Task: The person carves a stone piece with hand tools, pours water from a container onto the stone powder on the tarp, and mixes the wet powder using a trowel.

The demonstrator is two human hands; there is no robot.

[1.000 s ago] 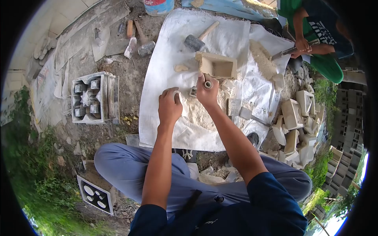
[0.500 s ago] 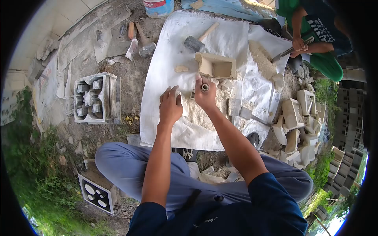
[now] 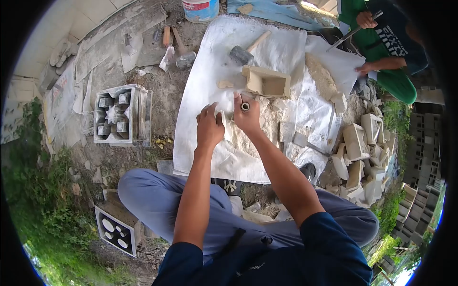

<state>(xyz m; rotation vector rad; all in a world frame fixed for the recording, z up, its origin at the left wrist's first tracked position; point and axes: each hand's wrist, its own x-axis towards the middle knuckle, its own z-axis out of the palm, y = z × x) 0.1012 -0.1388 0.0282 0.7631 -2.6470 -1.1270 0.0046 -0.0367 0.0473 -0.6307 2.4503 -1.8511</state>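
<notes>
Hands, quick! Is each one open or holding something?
Left hand: fingers bent at the white sheet; can't tell if it grips anything.
Right hand: closed, holding a hollow-ended handle.

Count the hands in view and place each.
4. Over the white sheet: the wearer's left hand, and the right hand gripping a hollow-ended tool. At upper right: a co-worker's upper hand on a metal bar, and their lower hand near the sheet's edge.

white sheet, beige block, dark grey mallet head and tan handle near the sheet's top edge, blue bucket with red-and-white band, blue-grey trousers, navy shirt
</notes>
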